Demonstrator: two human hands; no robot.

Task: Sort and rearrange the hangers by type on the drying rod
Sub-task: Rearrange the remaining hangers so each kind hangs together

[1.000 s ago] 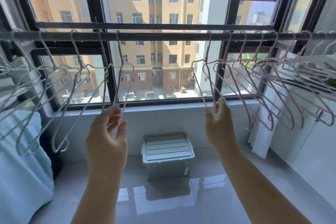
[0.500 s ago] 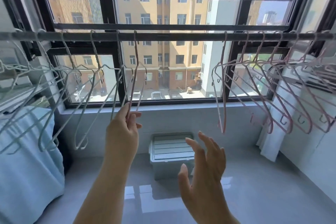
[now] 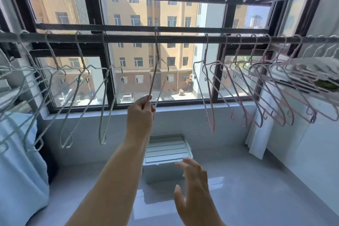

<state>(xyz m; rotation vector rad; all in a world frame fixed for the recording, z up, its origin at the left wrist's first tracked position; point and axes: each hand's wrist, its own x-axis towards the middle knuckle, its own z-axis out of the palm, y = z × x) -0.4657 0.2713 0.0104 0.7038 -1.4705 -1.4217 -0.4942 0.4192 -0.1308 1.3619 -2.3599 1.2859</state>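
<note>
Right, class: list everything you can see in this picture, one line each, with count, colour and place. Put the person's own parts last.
drying rod: one, dark, running across in front of the window.
pale hangers: several, whitish-blue, bunched on the rod's left part.
pink hangers: several, pink, bunched on the rod's right part.
single hanger: one, pinkish, alone mid-rod, its lower end pinched by a hand.
storage box: one, pale grey, lidded, on the floor under the window.
blue fabric: one, light blue, far left.
left hand: raised, gripping the single hanger.
right hand: lower, fingers spread, holding nothing.
</note>
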